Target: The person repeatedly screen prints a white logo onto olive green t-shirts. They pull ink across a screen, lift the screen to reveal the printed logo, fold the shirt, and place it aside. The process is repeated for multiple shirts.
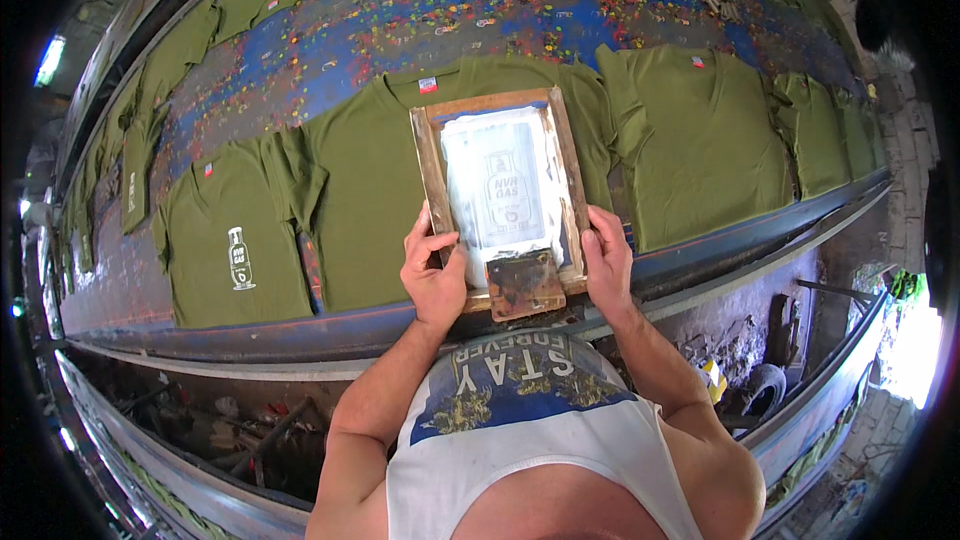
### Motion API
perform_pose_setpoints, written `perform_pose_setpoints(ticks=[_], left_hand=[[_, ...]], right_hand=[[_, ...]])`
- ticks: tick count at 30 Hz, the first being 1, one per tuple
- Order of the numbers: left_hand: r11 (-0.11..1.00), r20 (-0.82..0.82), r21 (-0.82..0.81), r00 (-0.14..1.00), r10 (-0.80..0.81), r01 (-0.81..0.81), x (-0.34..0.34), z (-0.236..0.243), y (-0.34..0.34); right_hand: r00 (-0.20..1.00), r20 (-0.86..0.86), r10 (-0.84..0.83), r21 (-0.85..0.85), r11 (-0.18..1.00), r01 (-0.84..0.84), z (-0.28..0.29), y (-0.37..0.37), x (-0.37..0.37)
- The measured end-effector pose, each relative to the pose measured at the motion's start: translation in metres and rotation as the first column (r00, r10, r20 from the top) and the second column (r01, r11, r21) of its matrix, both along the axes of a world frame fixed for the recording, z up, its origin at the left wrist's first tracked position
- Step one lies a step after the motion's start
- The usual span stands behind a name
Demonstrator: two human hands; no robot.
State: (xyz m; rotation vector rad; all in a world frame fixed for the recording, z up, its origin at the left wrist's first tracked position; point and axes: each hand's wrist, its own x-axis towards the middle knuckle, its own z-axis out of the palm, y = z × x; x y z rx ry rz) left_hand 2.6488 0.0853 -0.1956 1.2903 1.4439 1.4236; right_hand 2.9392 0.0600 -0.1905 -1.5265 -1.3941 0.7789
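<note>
Both my hands grip a wooden-framed printing screen [466, 180] lying over an olive T-shirt [362, 190]. My left hand [434, 268] is closed on the frame's lower left side, and my right hand [606, 258] wraps its lower right side. White ink coats the mesh, with a faint bottle-shaped design showing in the middle. A stained squeegee [525, 286] rests at the near end of the screen; neither hand holds it. Left of the screen, another olive T-shirt [235, 225] bears a white bottle print.
Plain olive T-shirts [700, 145] lie to the right on the long table, with more along its far and left edges. Paint specks cover the blue table top [420, 25]. A metal rail [290, 370] runs along the near edge, and a tyre [766, 390] sits below at right.
</note>
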Motion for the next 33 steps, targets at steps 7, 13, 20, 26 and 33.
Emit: perform_pose_setpoints(ticks=[7, 13, 20, 26, 33], left_hand=[[1.000, 0.013, -0.031, 1.000, 0.000, 0.001, 0.000, -0.001, 0.001], [0.998, 0.045, -0.056, 0.999, 0.009, -0.007, 0.000, -0.001, 0.004], [0.998, 0.047, -0.068, 0.999, -0.001, 0.005, -0.003, -0.004, 0.006], [0.997, 0.045, -0.077, 0.999, -0.016, 0.019, -0.004, -0.004, 0.009], [0.991, 0.225, -0.131, 0.974, 0.016, 0.014, -0.001, -0.003, 0.014]], right_hand=[[0.994, 0.102, 0.033, 0.048, 0.998, -0.038, 0.035, 0.007, 0.000], [0.654, 0.357, 0.667, -0.030, 0.708, -0.706, 0.095, -0.008, -0.003], [0.635, 0.539, 0.553, 0.025, 0.743, -0.668, 0.102, -0.001, -0.026], [0.694, 0.440, 0.570, -0.036, 0.783, -0.621, 0.102, 0.023, -0.038], [0.700, 0.326, 0.635, -0.113, 0.762, -0.638, 0.115, 0.015, -0.024]])
